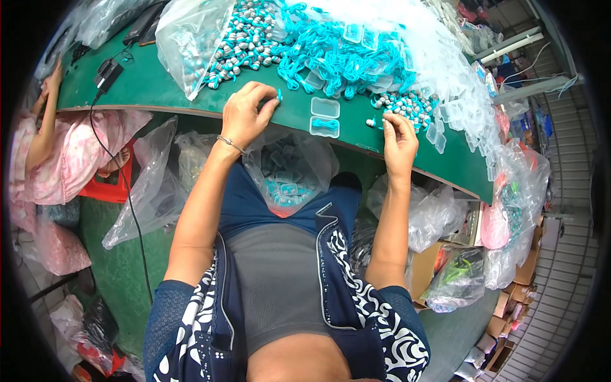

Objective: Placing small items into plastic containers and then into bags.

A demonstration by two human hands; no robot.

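My left hand (pixel 247 114) is closed in a pinch above the table's near edge, with the teal stem of an earplug (pixel 279 95) showing at its fingertips. Between my hands lies an open clear plastic case (pixel 325 108), its lid folded back and a coiled teal cord (pixel 325 124) in its base. Beside a small heap of striped earplugs (pixel 407 108), my right hand (pixel 401 148) has thumb and fingers together; a bit of teal shows at the tips, too small to make out. A loose earplug (pixel 370 122) rests just left of those fingertips.
Beyond my hands, the green table (pixel 153 86) bears a larger earplug heap (pixel 248 44), tangled teal cords (pixel 344 54) and many clear cases (pixel 468 114). A plastic bag (pixel 289 169) with filled cases hangs below the edge. Another person's arm (pixel 48 114) reaches the table's left end.
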